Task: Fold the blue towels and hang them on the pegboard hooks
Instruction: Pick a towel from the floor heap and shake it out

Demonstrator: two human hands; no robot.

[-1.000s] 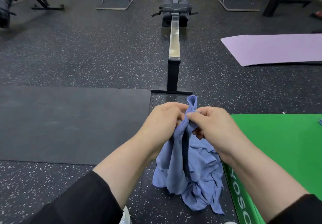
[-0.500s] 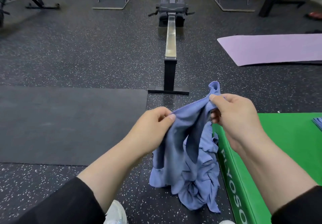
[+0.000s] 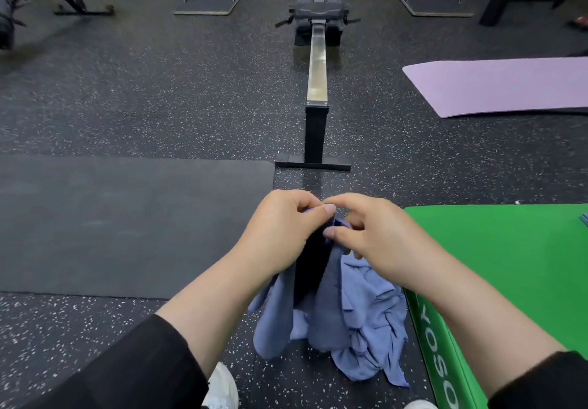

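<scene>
Both hands meet up high: the left hand [image 3: 283, 227] and right hand [image 3: 372, 233] pinch the blue towel [image 3: 343, 319], probably hunting its corner, while it dangles beside the green box [image 3: 496, 265]

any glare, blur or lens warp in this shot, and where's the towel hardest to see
Head view: soft glare on the rowing machine's metal rail; wide-angle warp bows the floor mat edges; motion blur smears the far-left equipment. The blue towel falls into deep shadow just below the left hand and right hand, which pinch it; lower folds are clear.
</scene>
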